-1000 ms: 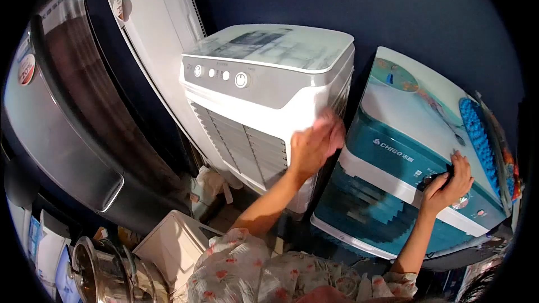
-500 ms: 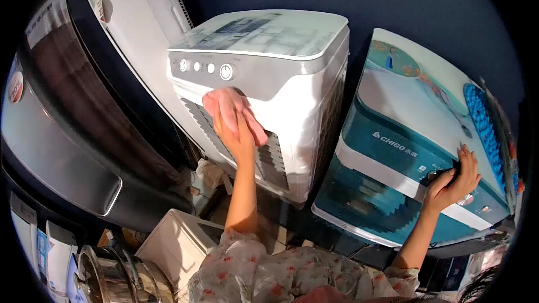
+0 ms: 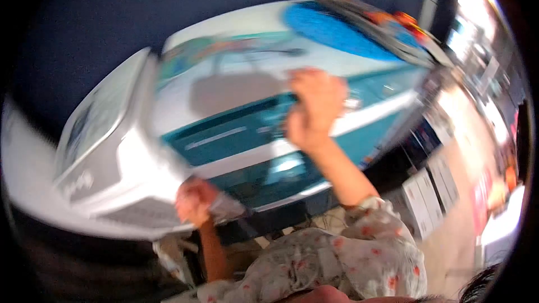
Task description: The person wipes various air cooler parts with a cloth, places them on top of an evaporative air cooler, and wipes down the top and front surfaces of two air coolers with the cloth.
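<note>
My left hand (image 3: 190, 205), blurred, is closed on a pink cloth (image 3: 206, 189) near the lower front corner of the white air cooler (image 3: 154, 163). Whether the cloth touches that cooler is too smeared to tell. My right hand (image 3: 319, 101) rests on the front upper edge of the teal and white CHIGO air cooler (image 3: 224, 145), beside its knobs. Its fingers lie over the top panel, the thumb apart from them, and it holds nothing visible. The white cooler stands tilted in view at the left of the teal one.
A blue textured oval pad (image 3: 337, 31) and a dark bundle (image 3: 370, 17) lie on the far end of the teal cooler's top. A dark wall (image 3: 140, 5) rises behind. White boxes (image 3: 421, 202) stand on the floor at right, with bright shop goods beyond.
My view has swung to the right, blurring the picture. My left hand with the pink cloth has come off the white cooler's front panel toward its lower corner. My right hand stays on the teal cooler.
</note>
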Demonstrator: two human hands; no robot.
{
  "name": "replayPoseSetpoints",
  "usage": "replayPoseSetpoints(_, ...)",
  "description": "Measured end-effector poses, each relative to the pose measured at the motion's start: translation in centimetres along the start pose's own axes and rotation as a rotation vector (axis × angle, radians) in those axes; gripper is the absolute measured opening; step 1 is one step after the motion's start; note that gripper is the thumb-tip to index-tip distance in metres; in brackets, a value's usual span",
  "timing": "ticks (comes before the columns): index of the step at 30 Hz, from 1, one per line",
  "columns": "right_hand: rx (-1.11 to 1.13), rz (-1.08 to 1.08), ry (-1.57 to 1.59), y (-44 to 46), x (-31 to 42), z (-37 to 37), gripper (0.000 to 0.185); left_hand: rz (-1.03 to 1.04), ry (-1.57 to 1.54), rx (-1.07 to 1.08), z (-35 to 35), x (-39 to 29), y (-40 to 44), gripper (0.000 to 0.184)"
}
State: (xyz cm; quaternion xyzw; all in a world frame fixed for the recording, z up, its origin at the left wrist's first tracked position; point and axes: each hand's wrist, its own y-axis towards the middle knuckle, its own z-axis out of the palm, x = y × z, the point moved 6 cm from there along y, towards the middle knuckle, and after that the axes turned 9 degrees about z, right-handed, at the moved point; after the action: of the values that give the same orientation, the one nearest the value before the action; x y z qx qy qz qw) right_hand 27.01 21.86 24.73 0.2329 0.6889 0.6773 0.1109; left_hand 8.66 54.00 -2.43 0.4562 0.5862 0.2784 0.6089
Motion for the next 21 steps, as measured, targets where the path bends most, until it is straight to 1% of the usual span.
replayPoseSetpoints(2,0.056,0.072,0.016,-0.3,-0.2,0.4,0.042,0.413,0.137,-0.053,-0.6,-6.8,5.1,0.031)
replayPoseSetpoints(3,0.042,0.077,0.018,-0.1,0.0,0.0,0.042,0.611,0.217,-0.101,-1.0,-10.2,7.3,0.029)
replayPoseSetpoints(5,0.027,0.084,0.043,0.0,0.2,-0.1,0.041,0.358,0.059,-0.156,-3.7,-9.8,11.2,0.035)
replayPoseSetpoints(7,0.001,0.074,0.093,-0.4,-0.4,-0.2,0.040,0.540,0.420,-0.178,-4.6,-13.2,14.7,0.040)
replayPoseSetpoints(8,0.011,0.073,0.065,-0.4,-0.3,-0.2,0.040,0.848,0.846,-0.173,-3.8,-15.7,16.0,0.041)
replayPoseSetpoints(9,0.017,0.069,0.040,-0.5,-0.1,-0.3,0.041,0.877,0.847,-0.041,-3.4,-14.6,17.4,0.041)
replayPoseSetpoints(10,0.025,0.064,0.018,-0.6,0.0,-0.2,0.041,0.793,0.863,0.038,-2.6,-13.3,17.8,0.041)
replayPoseSetpoints(12,0.014,0.068,0.044,-0.6,-0.1,-0.2,0.040,0.900,0.859,0.032,-1.7,-13.2,16.2,0.039)
replayPoseSetpoints(15,-0.002,0.078,0.062,-0.7,-0.4,-0.1,0.037,0.531,0.637,0.023,-3.1,-8.7,12.5,0.037)
replayPoseSetpoints(17,-0.038,0.072,0.064,-0.9,-0.4,0.2,0.037,0.899,0.819,0.265,-1.8,-8.6,8.7,0.032)
replayPoseSetpoints(18,-0.058,0.067,0.073,-0.9,-0.4,0.2,0.037,0.843,0.791,0.274,-2.4,-5.9,6.5,0.032)
replayPoseSetpoints(20,-0.011,0.064,0.076,-0.7,-0.5,0.1,0.040,0.727,0.789,0.285,-4.2,0.1,1.8,0.033)
replayPoseSetpoints(21,0.003,0.064,0.090,-0.8,-0.7,0.2,0.041,0.588,0.720,0.280,-4.7,0.1,1.2,0.033)
